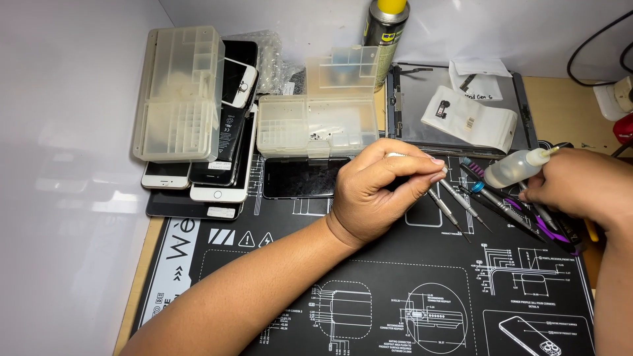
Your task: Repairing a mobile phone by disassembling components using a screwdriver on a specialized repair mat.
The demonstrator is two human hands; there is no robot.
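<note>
My left hand [382, 188] rests over the black work mat [369, 277], fingers pinched around the silver handle of a small screwdriver [440, 201] whose tip points down-right. My right hand [580, 184] is at the right edge, over a cluster of screwdrivers and purple tweezers [527, 211]; whether it grips one is hidden. A small clear squeeze bottle [517, 167] lies just left of its fingers. A dark phone [303, 178] lies screen-up to the left of my left hand.
A stack of phones [211, 165] under a clear parts box [178, 92] sits at far left. Another open parts box [320, 122], a spray can [384, 26], and a tablet shell [461, 112] with white bags line the back. A socket and cables are at right.
</note>
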